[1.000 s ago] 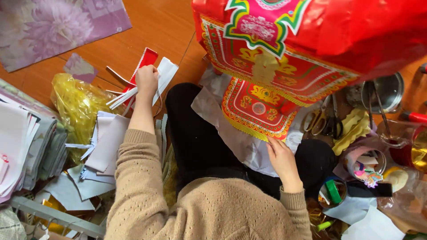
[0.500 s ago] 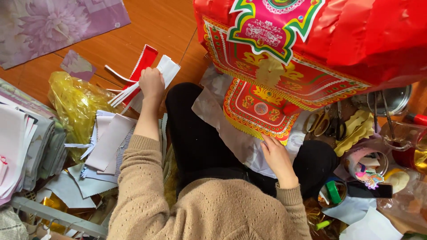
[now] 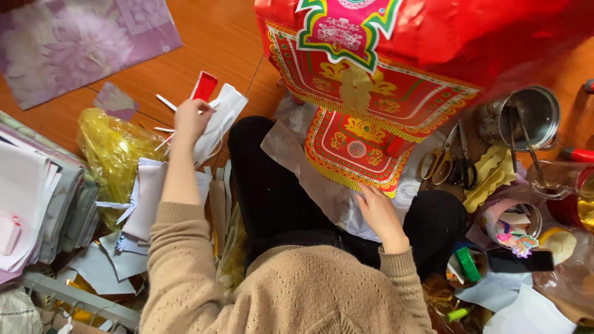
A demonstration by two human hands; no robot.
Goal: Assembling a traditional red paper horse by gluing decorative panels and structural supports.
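Observation:
My left hand [image 3: 192, 117] is stretched forward and closed on a bunch of white and red paper strips [image 3: 218, 117] above the wooden floor. My right hand [image 3: 378, 213] rests flat on a sheet of translucent paper [image 3: 309, 179] across my lap, touching the lower edge of a red, gold-patterned paper panel [image 3: 349, 151]. That panel hangs from a large red paper structure [image 3: 396, 55] with a pink and green crest, standing in front of me.
A yellow plastic bag [image 3: 114, 154] and stacks of white paper pieces [image 3: 145, 204] lie at the left. Scissors [image 3: 445, 161], a metal pot [image 3: 526, 117], cups with scraps [image 3: 513, 226] and a tape roll [image 3: 467, 266] crowd the right. A floral sheet [image 3: 80, 43] lies far left.
My left hand has lifted the bunch of strips and drawn it a little to the right. My right hand has slid slightly along the translucent paper; the view has shifted.

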